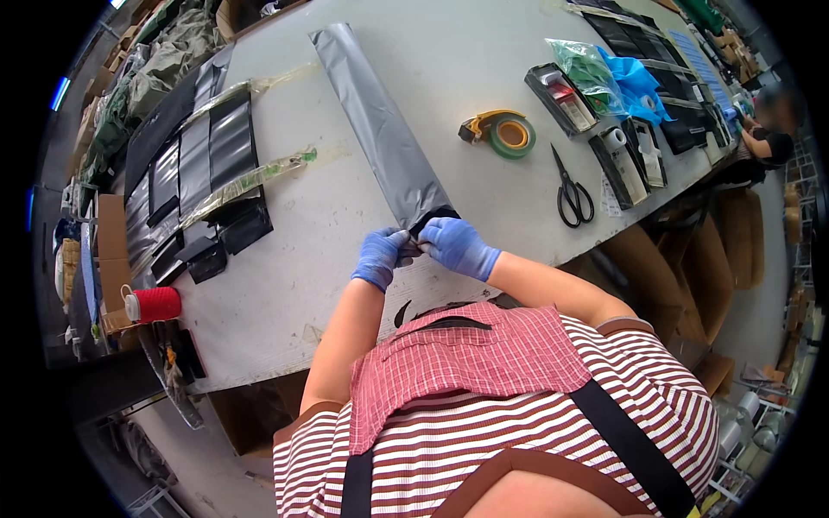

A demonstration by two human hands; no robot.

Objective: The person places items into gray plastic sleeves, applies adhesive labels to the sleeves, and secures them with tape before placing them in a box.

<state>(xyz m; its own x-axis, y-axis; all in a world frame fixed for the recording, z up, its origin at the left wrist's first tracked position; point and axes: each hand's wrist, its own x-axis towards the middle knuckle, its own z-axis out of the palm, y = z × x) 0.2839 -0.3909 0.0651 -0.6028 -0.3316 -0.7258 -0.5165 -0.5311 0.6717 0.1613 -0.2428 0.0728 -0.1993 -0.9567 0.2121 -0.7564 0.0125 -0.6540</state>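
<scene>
1. The long grey plastic bag lies on the white table, running from the upper middle of the frame to the centre.
2. The left hand and right hand, in blue gloves, pinch its near dark end with closed fingers.
3. This looks like folding or sealing the end; next it needs a firm, even press.
4. Tape roll and scissors lie to the right.
</scene>
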